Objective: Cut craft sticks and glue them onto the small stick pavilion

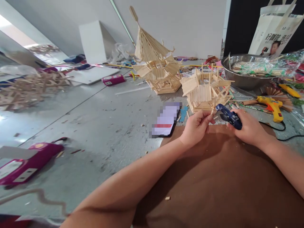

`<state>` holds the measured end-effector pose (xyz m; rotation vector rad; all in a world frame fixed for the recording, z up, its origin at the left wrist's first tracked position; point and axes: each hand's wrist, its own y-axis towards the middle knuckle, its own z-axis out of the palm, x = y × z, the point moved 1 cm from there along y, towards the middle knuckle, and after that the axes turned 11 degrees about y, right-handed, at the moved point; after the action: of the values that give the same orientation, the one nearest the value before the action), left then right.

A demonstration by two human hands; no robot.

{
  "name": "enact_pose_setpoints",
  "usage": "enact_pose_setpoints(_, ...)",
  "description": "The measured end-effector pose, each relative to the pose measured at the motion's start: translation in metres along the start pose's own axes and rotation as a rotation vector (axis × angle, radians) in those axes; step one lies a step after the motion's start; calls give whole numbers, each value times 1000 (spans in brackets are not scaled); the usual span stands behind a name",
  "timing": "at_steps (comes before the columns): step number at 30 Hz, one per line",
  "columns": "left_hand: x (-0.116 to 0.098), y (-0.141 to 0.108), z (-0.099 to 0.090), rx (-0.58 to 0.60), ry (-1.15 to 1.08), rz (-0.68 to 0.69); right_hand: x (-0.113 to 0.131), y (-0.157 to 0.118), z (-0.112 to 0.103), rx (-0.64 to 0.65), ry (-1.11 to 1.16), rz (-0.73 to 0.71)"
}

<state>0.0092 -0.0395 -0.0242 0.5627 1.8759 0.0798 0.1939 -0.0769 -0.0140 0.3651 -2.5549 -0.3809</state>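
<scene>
My left hand [196, 127] is closed in a pinch on a short wooden stick [212, 110] that points upward. Around the handles of a dark blue hand cutter [230, 117], my right hand [249, 126] is wrapped, with the tool's head turned toward the stick. Whether the cutter touches the stick is too small to tell. Just beyond both hands stands a low many-sided frame of wooden sticks [200, 93]. Behind it to the left, a taller stick pavilion [156, 66] has a pointed roof. Brown cloth [218, 183] lies under my forearms.
A phone [166, 122] lies left of my left hand. At right are a yellow glue gun [273, 106] with a black cord and a metal bowl [249, 84] of sticks. Purple boxy devices [40, 158] and a heap of wood pieces [30, 90] occupy the left. A paper bag [273, 31] stands behind.
</scene>
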Motion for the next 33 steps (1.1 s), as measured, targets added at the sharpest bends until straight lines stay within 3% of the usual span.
enact_pose_setpoints(11,-4,-12,12,83,-62,60,15,-6,2,15,97,-60)
enact_pose_setpoints(33,-16,-16,3,-4,483,311,17,-8,3,18,-98,-91)
